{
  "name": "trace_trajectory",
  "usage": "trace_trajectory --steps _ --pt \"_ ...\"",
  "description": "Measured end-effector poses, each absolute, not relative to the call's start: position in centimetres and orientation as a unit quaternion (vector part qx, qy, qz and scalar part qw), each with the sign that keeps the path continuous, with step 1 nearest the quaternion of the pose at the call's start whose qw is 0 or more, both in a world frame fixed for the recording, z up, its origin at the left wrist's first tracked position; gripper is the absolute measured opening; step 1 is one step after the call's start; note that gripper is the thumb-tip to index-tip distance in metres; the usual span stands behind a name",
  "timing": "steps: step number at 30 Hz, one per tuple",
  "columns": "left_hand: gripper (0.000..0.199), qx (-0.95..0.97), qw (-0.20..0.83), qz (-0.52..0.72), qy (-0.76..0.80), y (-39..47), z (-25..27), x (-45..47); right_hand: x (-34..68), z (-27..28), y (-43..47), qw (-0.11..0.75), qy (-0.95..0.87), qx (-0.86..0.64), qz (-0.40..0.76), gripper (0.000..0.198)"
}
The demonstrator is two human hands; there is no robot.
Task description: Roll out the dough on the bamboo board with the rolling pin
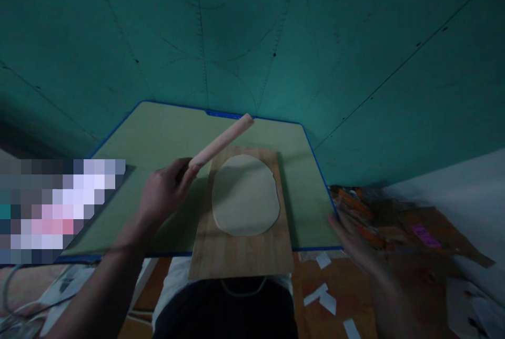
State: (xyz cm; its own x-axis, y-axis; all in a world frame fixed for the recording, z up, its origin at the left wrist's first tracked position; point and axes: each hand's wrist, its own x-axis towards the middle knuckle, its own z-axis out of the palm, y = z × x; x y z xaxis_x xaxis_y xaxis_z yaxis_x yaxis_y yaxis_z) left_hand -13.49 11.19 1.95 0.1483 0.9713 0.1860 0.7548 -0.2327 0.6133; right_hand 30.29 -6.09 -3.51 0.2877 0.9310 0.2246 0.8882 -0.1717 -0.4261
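Observation:
My left hand (173, 184) is closed round one end of a wooden rolling pin (223, 142), which slants up and to the right above the board. A flat round sheet of dough (246, 197) lies on a wooden cutting board (242, 263), its right edge slightly uneven. The board's near end juts over the front edge of a pale green table (173, 118) with blue trim. Off to the right, my right hand (351, 231) is somewhat blurred beside the table's right edge. Its fingers look stretched out, with nothing visible in them.
A green wall (244, 29) rises behind the table. At the table's left stands a pixelated object (67, 207). Flattened cardboard (422, 223) lies on the right, with paper scraps (325, 299) on the floor below. Cables (35, 305) run at the lower left.

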Motion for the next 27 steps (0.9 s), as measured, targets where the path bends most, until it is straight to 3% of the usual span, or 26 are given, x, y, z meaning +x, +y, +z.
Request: trace_trajectory --steps 4,6,12,16,21,23,27 --pt "0.047 0.719 0.21 0.304 0.589 9.8 1.6 -14.4 24.5 -0.1 -4.6 0.302 -0.588 -0.749 0.046 0.06" --pt "0.044 0.709 0.216 0.318 0.59 9.2 1.5 -14.7 20.1 1.4 -2.8 0.314 -0.657 -0.681 0.073 0.054" --pt "0.039 0.7 0.226 0.323 0.595 8.1 1.5 -16.0 7.3 1.1 1.7 0.187 -0.846 -0.492 0.087 0.06" --pt "0.033 0.679 0.233 0.335 0.61 7.6 1.6 -17.3 12.1 -0.4 2.6 0.13 -0.859 -0.493 0.051 0.063" --pt "0.031 0.663 0.254 0.359 0.606 7.5 1.8 -17.3 24.5 1.0 3.4 0.109 -0.645 -0.752 -0.084 0.067" --pt "0.033 0.665 0.259 0.361 0.6 7.6 2.0 -16.7 23.2 1.7 3.0 0.126 -0.666 -0.732 -0.071 0.066" --pt "0.035 0.686 0.253 0.342 0.591 7.4 2.1 -15.9 11.8 1.4 1.9 0.117 -0.833 -0.54 0.03 0.067"
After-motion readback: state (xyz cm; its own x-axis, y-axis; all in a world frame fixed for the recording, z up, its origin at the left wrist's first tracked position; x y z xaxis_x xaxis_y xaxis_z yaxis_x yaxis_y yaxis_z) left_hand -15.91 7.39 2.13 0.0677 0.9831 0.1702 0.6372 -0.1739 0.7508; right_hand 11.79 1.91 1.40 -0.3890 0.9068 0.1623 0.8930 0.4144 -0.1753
